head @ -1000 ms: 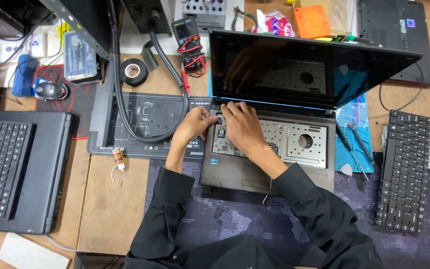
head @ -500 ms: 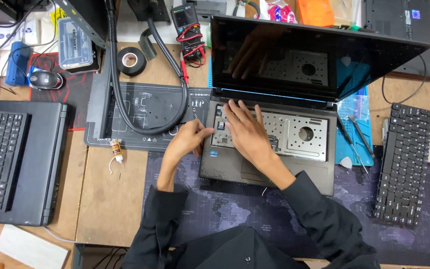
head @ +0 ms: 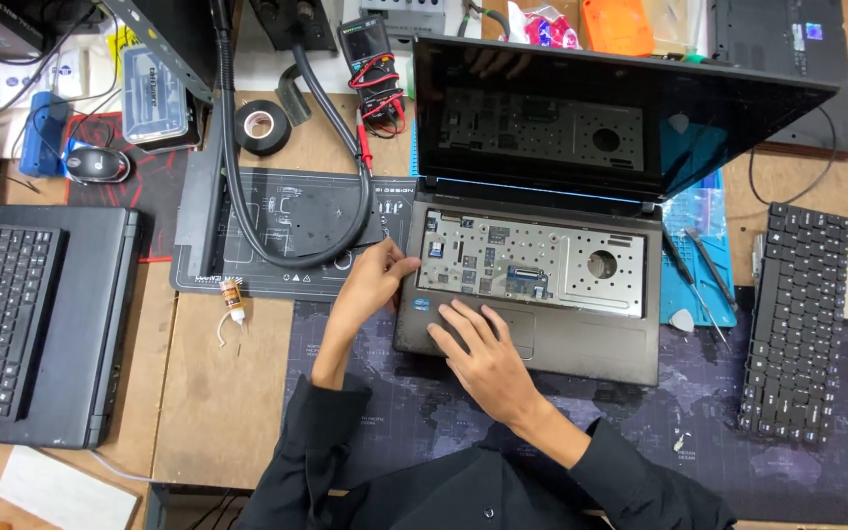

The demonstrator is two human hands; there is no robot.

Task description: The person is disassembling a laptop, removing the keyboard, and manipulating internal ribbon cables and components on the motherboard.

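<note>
Squarely in the middle of the tabletop (head: 218, 393) sits an opened laptop (head: 542, 294), stripped of its keys, bare metal deck and a round hole exposed, screen tilted back and dark. Right hand (head: 483, 358) laid flat on the palm rest beside the touchpad, fingers spread and holding nothing; probably pressing down to keep the base from sliding. Left hand (head: 375, 280) at the laptop's left front corner, fingertips touching the edge near the deck, loosely curled rather than closed on anything; whether something small is pinched there cannot be told. One hand weighting, the other working the edge: looks like a bracing arrangement.

Off to the right, well apart from the hands, lies the detached keyboard (head: 797, 324), parked clear of the open deck. Between it and the laptop, two screwdrivers (head: 699, 275) on a blue mat (head: 699, 221), close enough for the right hand. Left of the laptop, a dark work mat (head: 277, 226) with a thick black cable (head: 247, 196) looped over it; beyond that a roll of black tape (head: 263, 126), a multimeter (head: 377, 49) with red leads. Far left, a second laptop (head: 31, 314), out of the way, and a mouse (head: 98, 165) above it.
</note>
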